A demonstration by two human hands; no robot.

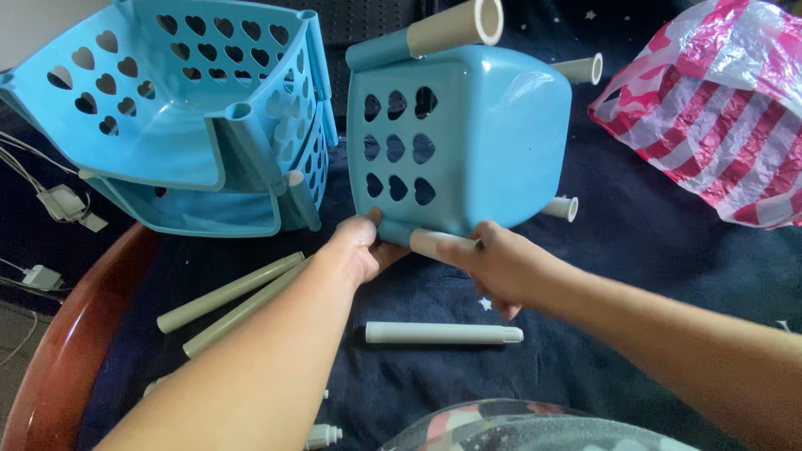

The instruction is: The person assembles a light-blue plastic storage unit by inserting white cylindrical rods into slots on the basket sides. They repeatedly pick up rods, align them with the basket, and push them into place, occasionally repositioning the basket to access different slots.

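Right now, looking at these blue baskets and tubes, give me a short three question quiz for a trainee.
1. True or false: the left hand touches the lower edge of the blue basket with heart-shaped holes.
2. Which does the right hand grip? A) the striped plastic bag B) a pale tube at the basket's near corner C) a white cable adapter
3. Fill in: the loose tube lying on the dark cloth is nearer the ____ hand.

Key: 1 true; 2 B; 3 right.
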